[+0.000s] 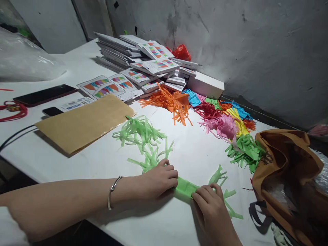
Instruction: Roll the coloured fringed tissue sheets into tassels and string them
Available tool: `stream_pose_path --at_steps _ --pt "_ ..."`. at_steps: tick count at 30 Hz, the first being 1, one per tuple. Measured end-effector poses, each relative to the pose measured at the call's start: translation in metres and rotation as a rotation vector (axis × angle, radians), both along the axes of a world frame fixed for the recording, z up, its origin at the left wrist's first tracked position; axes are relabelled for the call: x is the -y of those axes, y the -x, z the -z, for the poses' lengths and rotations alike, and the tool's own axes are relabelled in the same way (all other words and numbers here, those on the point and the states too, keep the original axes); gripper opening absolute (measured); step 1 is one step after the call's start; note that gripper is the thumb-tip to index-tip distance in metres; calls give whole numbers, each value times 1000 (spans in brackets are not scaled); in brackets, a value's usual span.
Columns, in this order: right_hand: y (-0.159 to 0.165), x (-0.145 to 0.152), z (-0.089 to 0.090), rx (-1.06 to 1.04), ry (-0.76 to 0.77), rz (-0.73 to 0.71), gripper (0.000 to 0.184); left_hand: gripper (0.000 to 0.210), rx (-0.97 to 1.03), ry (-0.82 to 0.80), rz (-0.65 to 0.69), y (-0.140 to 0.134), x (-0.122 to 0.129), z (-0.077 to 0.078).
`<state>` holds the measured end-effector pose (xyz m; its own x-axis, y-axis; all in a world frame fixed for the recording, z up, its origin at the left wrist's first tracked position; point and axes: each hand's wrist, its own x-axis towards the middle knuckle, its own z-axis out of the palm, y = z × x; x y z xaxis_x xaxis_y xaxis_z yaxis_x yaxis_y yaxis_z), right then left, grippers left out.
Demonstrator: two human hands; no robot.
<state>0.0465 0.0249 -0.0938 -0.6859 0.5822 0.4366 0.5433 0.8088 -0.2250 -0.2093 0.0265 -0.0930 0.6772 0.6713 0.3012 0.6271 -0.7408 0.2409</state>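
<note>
A light-green tissue-paper tassel (185,189) lies across the white table, its solid middle band showing between my hands and fringed strips fanning out past both ends. My left hand (160,179), with a silver bangle at the wrist, closes its fingers on the band's left end. On the right end my right hand (211,203) grips the band, fingers curled over it. Both thumbs are largely hidden. Just beyond my left hand rests a loose heap of pale-green fringed paper (140,131).
Coloured paper tassels (222,126) line the wall side, near stacked printed packets (153,65) and a white box (206,84). A brown bag (279,164) stands at right. A tan envelope (87,123), a phone (44,95) and red cord (15,111) lie left.
</note>
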Motion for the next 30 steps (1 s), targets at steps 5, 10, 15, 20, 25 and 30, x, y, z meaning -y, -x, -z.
stream_pose_path --at_steps 5,10,15,20,25,30 --pt "0 3 -3 25 2 16 26 11 13 -1 27 0 -1 1" --pt "2 2 -3 23 9 30 23 11 37 -25 52 2 -4 1" --pt "1 1 -3 23 50 48 23 13 50 -38 70 4 -6 4" --pt "-1 2 0 -7 57 57 23 15 84 -62 77 4 -8 13" --pt "-1 3 3 12 69 65 23 15 66 -66 91 5 -7 10" --pt "-3 1 5 35 105 62 22 16 53 -19 80 4 -7 4"
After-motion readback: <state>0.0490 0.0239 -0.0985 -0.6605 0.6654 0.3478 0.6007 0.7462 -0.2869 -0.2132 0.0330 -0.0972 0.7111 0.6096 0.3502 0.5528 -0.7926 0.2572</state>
